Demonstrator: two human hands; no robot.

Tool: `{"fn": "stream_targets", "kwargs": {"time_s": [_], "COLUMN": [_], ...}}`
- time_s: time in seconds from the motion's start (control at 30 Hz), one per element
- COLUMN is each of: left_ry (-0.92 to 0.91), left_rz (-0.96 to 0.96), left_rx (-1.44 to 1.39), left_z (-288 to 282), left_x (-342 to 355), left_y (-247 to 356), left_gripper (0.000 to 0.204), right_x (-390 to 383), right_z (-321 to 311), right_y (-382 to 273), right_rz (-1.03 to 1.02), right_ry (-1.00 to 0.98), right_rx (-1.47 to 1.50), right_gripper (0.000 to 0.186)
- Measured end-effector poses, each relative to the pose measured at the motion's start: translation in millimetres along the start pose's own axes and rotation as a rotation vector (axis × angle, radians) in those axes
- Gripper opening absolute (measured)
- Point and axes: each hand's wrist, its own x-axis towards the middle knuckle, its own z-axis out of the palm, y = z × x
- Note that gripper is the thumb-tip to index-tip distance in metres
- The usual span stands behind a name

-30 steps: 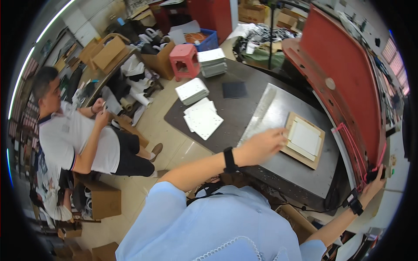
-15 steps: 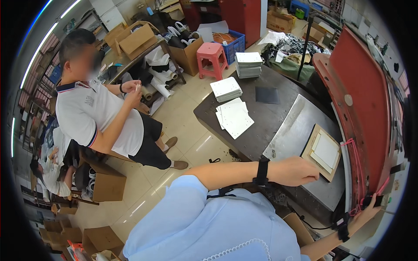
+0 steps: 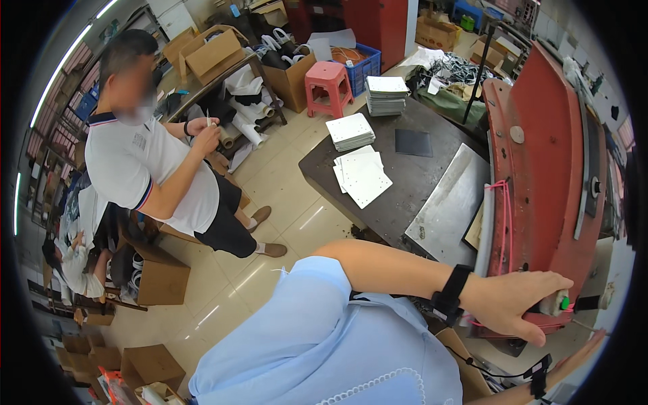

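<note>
- In the head view, your left hand is spread over the red press beam, fingers and thumb apart on either side of the grey handle with its green button; it is not closed round it, and whether the palm touches is unclear.
- Your right hand lies just beyond the beam's near end, blurred at the picture's rim; you cannot tell whether it grips anything.
- The beam hangs over the right part of the steel plate, hiding most of a light-brown board.
- Judging by its bulk, the beam is heavy and rigid; the handle looks the safest hold, clear of the beam's lower edge and the pink cord.
- Loose white panels lie by the near-left corner of the dark tabletop, a low stack by its left edge and a taller one at its far-left corner. They look light, stiff and smooth; their edges should give the best hold.
- Beyond the table, a blue crate holds an orange cord; the cardboard box beside it holds dark and white rolls.
</note>
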Motion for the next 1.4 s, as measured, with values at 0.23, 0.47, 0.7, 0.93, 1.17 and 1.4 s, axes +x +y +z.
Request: {"fn": "stream_targets", "kwargs": {"time_s": [0.23, 0.47, 0.7, 0.93, 1.17, 1.4], "left_ry": [0.049, 0.230, 0.267, 0.202, 0.257, 0.082], "left_rz": [-0.529, -0.477, -0.509, -0.526, -0.532, -0.596], "left_rx": [-0.284, -0.412, -0.529, -0.505, -0.395, -0.296], "left_z": [-48.4, -78.5, -87.1, -88.0, -82.4, -73.3], "left_x": [-3.8, -15.4, -25.1, -40.2, -34.5, -23.9], "left_y": [34.2, 45.3, 42.6, 30.4, 35.9, 38.7], "left_gripper": [0.053, 0.051, 0.032, 0.021, 0.026, 0.049], "right_x": [16.7, -7.6, 22.7, 3.0, 9.5, 50.4], "right_z": [46.0, 70.6, 48.3, 57.8, 55.1, 47.2], "right_y": [14.2, -13.0, 48.6, 44.1, 53.6, 82.9], "right_rz": [0.049, 0.154, 0.197, 0.205, 0.198, 0.181], "right_ry": [-0.130, -0.079, -0.284, -0.293, -0.303, -0.368], "right_rx": [0.414, 0.654, 0.782, 0.821, 0.799, 0.786], "right_gripper": [0.058, 0.050, 0.038, 0.031, 0.032, 0.032]}}
